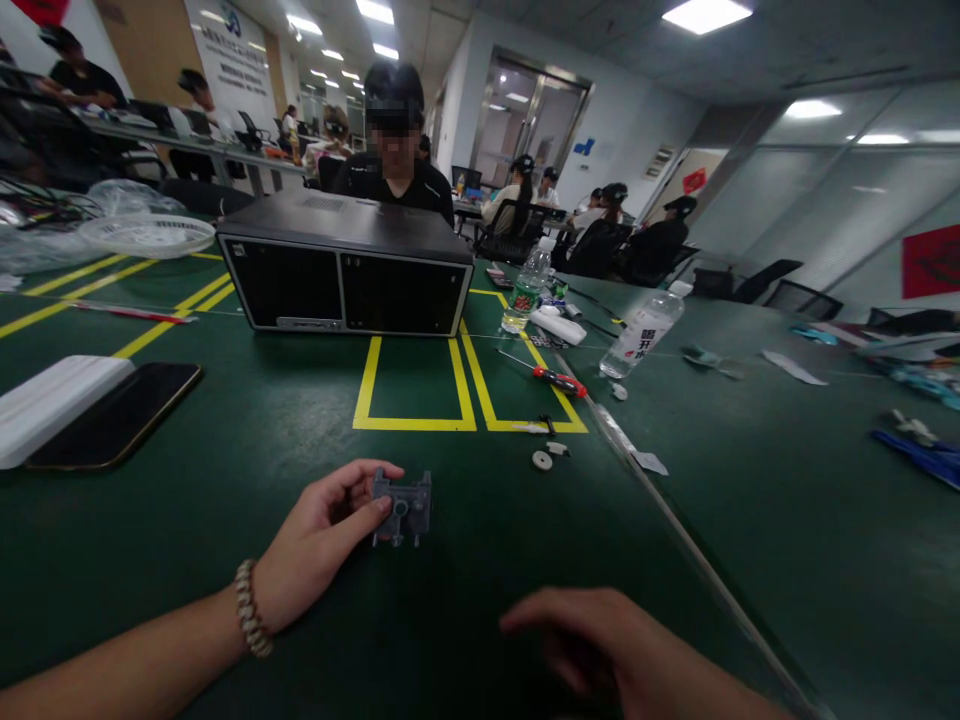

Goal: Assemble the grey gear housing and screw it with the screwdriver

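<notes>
Pinched between the thumb and fingers of my left hand (322, 540) is a small grey plastic housing (412, 508) with a round hole and short pegs, held low over the green tabletop. My right hand (592, 640), slightly blurred, hovers at the lower right, apart from the housing. Its index finger stretches out, the other fingers hang lower, and I see nothing in it. Beyond the hands lie a white ring-shaped part (542, 460), a small pale piece (559, 449), a white pin-like part (529, 428) and a small black part (548, 424).
A red-and-black screwdriver (559, 381) lies farther back, near two bottles, one clear with a green label (525, 290), one white-labelled (643, 332). A black computer case (345, 270) stands at the back. A phone (116, 415) and white box (60, 400) lie left. A person (397, 180) sits opposite.
</notes>
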Available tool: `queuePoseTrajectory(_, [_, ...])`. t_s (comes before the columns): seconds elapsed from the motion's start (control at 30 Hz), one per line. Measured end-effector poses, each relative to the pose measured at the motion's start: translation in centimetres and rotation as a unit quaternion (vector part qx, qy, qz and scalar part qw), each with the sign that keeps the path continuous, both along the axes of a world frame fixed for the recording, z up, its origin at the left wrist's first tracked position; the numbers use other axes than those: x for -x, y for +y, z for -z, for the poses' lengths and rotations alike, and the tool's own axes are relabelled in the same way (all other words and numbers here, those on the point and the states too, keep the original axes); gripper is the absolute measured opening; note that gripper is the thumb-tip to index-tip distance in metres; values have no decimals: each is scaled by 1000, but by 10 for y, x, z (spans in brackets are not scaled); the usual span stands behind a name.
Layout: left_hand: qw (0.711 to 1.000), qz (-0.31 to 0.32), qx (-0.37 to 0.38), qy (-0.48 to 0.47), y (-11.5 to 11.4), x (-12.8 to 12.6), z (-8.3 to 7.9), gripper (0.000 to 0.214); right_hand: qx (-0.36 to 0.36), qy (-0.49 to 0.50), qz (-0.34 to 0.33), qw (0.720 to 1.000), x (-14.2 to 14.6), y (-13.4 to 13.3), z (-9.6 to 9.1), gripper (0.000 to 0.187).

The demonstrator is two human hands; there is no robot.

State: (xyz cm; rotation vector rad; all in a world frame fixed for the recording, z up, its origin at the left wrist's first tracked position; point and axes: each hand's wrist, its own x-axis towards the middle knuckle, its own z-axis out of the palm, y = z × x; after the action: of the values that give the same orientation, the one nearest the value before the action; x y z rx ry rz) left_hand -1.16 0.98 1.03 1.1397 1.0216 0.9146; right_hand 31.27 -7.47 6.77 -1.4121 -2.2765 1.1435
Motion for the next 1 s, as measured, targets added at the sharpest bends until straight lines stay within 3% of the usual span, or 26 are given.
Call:
queuePoseTrajectory(0.03, [1000, -1, -1, -2, 0, 0, 0, 40, 3, 26, 9, 1000, 12, 17, -1, 58])
queuePoseTrajectory(0.13, [1000, -6, -18, -14, -1, -2, 2, 37, 50, 122, 70, 989, 51, 61, 8, 38])
queuePoseTrajectory(0.27, [999, -10, -23, -26, 1, -2, 6, 38, 136, 299, 56, 943, 85, 91, 41, 56])
queuePoseTrajectory(0.33, [999, -2, -17, -27, 1, -2, 8, 39, 142, 346, 23, 927, 92, 95, 55, 59])
queuePoseTrajectory(0.47, [999, 23, -11, -29, 1, -2, 9, 45, 127, 378, -17, 917, 95, 95, 70, 46])
queuePoseTrajectory(1.0, [999, 37, -18, -25, -2, -6, 8, 43, 169, 394, 0, 903, 92, 99, 70, 43])
